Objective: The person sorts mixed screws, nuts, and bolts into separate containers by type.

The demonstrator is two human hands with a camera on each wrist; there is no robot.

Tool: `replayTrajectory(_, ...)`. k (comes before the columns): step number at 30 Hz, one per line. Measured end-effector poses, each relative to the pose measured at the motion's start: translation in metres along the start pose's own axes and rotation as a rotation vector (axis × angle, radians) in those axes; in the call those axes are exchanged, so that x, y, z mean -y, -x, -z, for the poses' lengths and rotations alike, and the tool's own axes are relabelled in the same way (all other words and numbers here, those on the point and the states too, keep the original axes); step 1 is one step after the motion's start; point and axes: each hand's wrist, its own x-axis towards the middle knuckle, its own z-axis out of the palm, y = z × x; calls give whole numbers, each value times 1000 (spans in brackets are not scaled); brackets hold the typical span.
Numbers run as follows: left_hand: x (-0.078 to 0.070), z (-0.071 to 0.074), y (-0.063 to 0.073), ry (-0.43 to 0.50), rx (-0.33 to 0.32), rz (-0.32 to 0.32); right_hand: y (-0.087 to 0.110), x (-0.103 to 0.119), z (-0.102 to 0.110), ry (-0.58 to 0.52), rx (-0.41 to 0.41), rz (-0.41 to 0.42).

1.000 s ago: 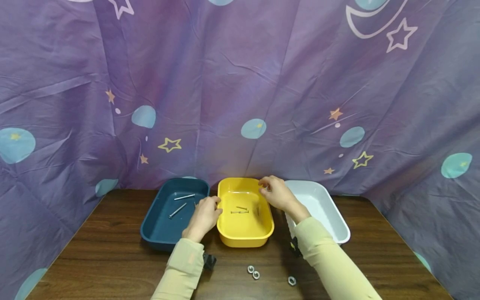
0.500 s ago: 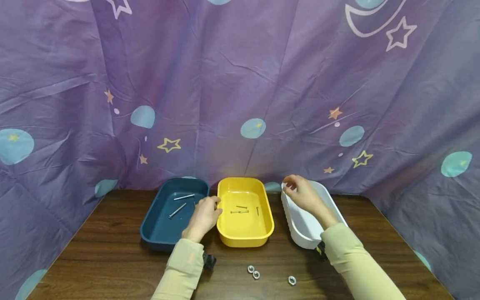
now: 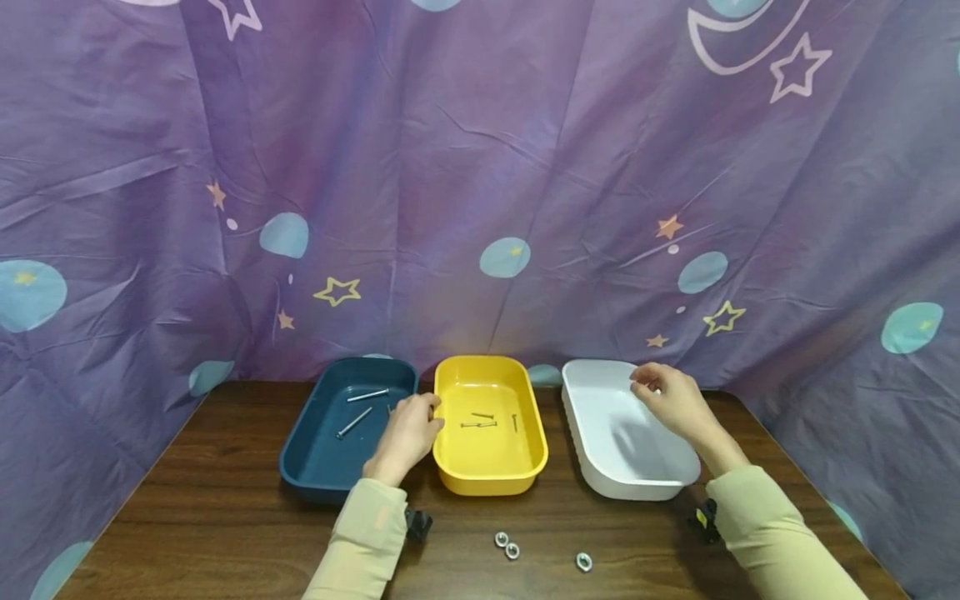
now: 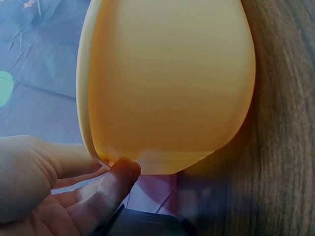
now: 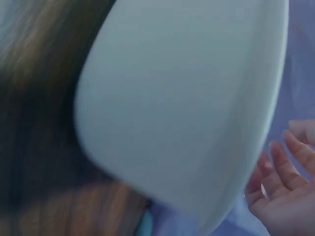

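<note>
The left wrist view shows the left hand [image 4: 64, 187] pinching the rim of the yellow tray [image 3: 491, 483] between thumb and fingers, a contact less clear in the head view; only the head view shows the small screws [image 3: 483, 416] inside that tray and the nuts [image 3: 584, 562] on the bench [image 3: 225, 533]. The right hand [image 3: 671, 402] is raised at the right side of the white tray [image 3: 622, 487], fingers bent, contents indeterminable. The yellow tray, smooth-walled with rounded corners, stands upright between the blue tray [image 3: 318, 458] and the white tray.
</note>
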Motion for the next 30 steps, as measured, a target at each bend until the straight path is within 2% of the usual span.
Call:
replayTrajectory(6,-1,1,1,5,11,14,12,-24,8,-41,1,-93)
replayTrajectory(19,-1,1,2,-3,2,25,28,-57,6,-35,-12,-133)
replayTrajectory(23,1,0,0,-12,-13,15,32,-64,3,-117,14,-162)
replayTrajectory(30,-1,-1,1,-34,-53,-10,40,-77,-5,-339,34,-169)
